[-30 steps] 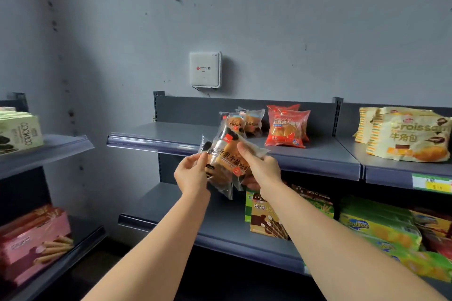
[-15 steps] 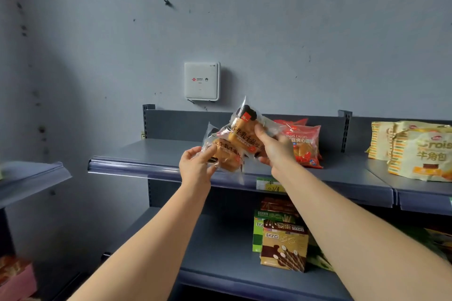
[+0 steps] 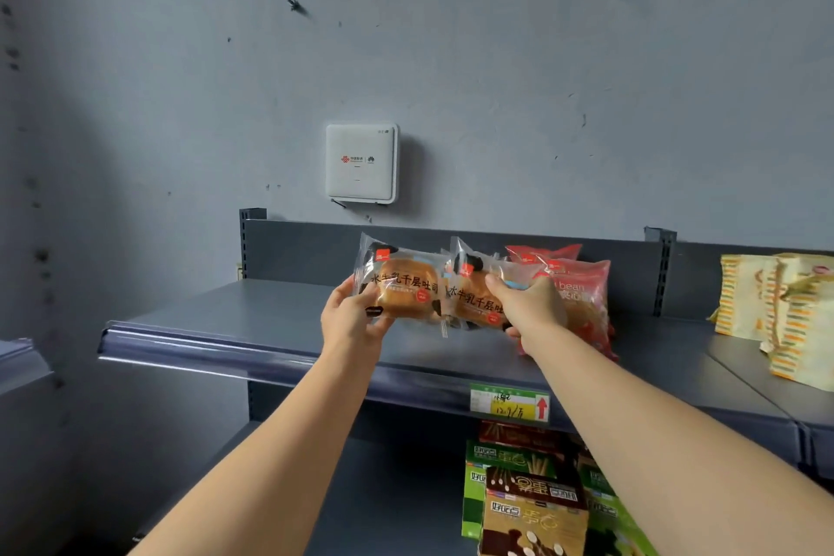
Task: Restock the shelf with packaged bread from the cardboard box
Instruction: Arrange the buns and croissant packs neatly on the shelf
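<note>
**Two bread packets held over the upper shelf**

The left hand point(image 3: 354, 323) grips the left bread packet point(image 3: 406, 287) at its lower-left corner, with the thumb pressed on the printed front and the fingers curled behind. The right hand point(image 3: 530, 307) clamps the right bread packet point(image 3: 471, 296), its fingers wrapped across the packet's right half. The two clear packets stand upright and face the camera. The right one sits at three o'clock of the left, and their inner edges meet or overlap. Both hang above the grey upper shelf point(image 3: 252, 330); I cannot tell whether their lower edges touch it.

At three o'clock of the right hand, partly hidden by it, red packets point(image 3: 586, 284) lean on the shelf. Further along at three o'clock stand yellow striped bags point(image 3: 785, 316). A white wall box point(image 3: 361, 163) hangs at twelve o'clock of the left packet. A green and yellow price tag point(image 3: 510, 404) sits on the shelf's front edge at six o'clock of the right hand, and below it are green and brown snack boxes point(image 3: 535, 510).
</note>
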